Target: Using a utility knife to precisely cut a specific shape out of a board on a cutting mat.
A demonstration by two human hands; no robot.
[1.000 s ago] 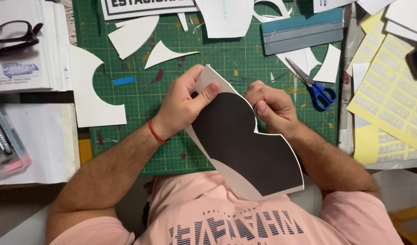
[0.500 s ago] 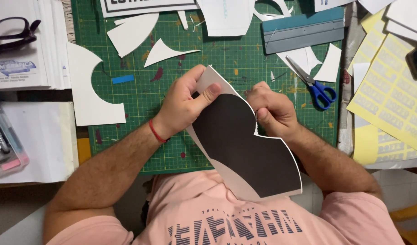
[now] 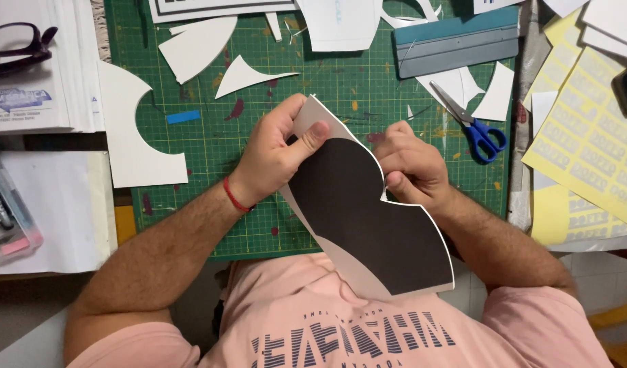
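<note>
A curved black sticker sheet (image 3: 368, 218) with a white border hangs over the near edge of the green cutting mat (image 3: 259, 218). My left hand (image 3: 276, 153) grips its upper left tip, thumb pressed on the black face. My right hand (image 3: 412, 163) pinches the sheet's right edge at the inward curve, fingers curled tight. A red band circles my left wrist.
Blue-handled scissors (image 3: 473, 126) lie right of my hands. A teal squeegee (image 3: 456, 41) rests at the mat's top. White paper offcuts (image 3: 197, 44) are scattered over the mat. Yellow label sheets (image 3: 586, 136) lie right, glasses (image 3: 13, 48) on paper stacks left.
The hands and sheet have barely shifted; my right fingers have worked slightly along the sheet's edge.
</note>
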